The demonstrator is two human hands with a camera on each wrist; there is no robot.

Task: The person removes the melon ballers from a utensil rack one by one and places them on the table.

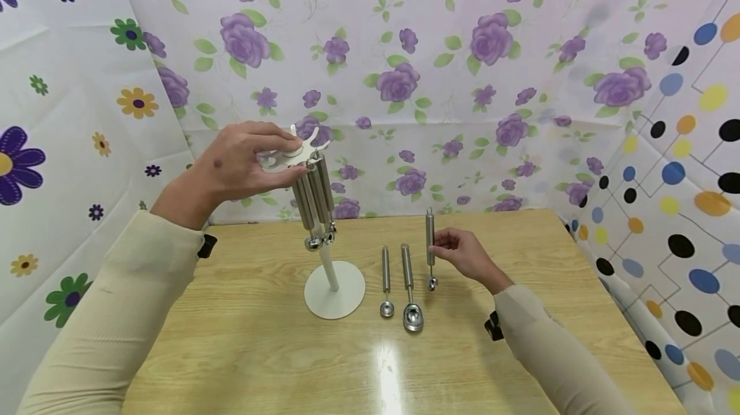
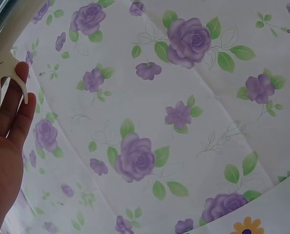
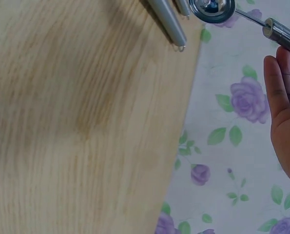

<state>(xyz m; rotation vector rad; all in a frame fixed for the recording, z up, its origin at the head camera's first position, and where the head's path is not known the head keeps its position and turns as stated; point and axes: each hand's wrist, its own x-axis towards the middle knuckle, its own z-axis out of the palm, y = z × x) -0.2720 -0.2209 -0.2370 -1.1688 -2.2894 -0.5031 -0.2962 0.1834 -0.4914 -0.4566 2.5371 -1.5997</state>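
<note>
Closest to the lens, one cream sleeve (image 1: 110, 306) climbs from the lower left corner, and up at its end the left hand (image 1: 243, 158) is pinched on the top of a white stand (image 1: 343, 299), thumb at the near side, fingertips up by the hub where the curved hooks fan out. Below that hub dangle several hanging scoops (image 1: 315, 200), a tight bunch of metal handles, every one running downward with its bowl at the bottom, and the stand's pole tilts a little as it drops to the round base. Now across to the right hand (image 1: 462, 254), and it's clamped on a metal scoop (image 1: 430, 241), thumb and fingers closed round the handle from the right! It is right of everything else on the wooden table (image 1: 248, 344), long axis nearly upright, hanging loop at the top, bowl pointing down; whether that bowl touches the wood, I cannot tell. Between it and the stand lie two more: a slim scoop (image 1: 386, 270), loop end pointing away, bowl toward the camera, and just beside it a bigger scoop (image 1: 407, 267), pointing the same way, its handle leaning slightly left at the far end, its bowl wider. Behind them all, purple roses spread over a floral cloth (image 1: 358, 17), with a dotted cloth (image 1: 682, 209) along the right.
</note>
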